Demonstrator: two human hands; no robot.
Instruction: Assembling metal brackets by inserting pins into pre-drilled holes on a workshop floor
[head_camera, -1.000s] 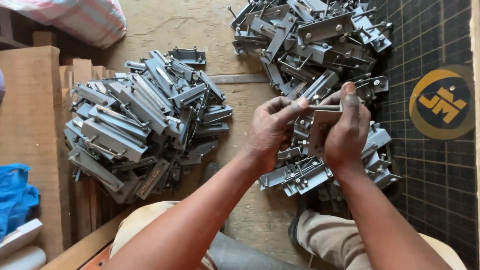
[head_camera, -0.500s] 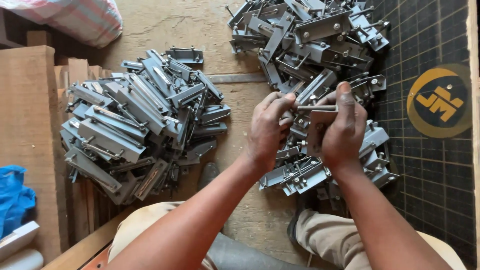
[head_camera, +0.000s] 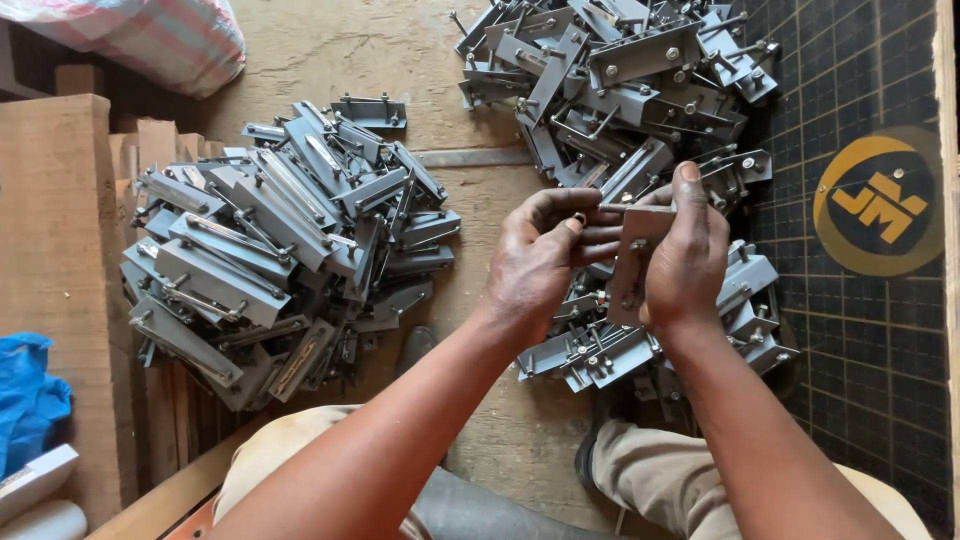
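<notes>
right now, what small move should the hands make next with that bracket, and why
Probably seat the small nut pinched by the left hand onto the grey metal bracket gripped upright by the right hand: the nut sits right at the bracket's top edge.

You sit over a worn wooden floor (head_camera: 350, 60) that carries two heaps of grey metal brackets: one heap (head_camera: 270, 240) to your left, a larger heap (head_camera: 640, 90) ahead and right. A dark gridded mat (head_camera: 870, 350) lies along its right edge, wooden blocks (head_camera: 50, 220) at the left.
</notes>
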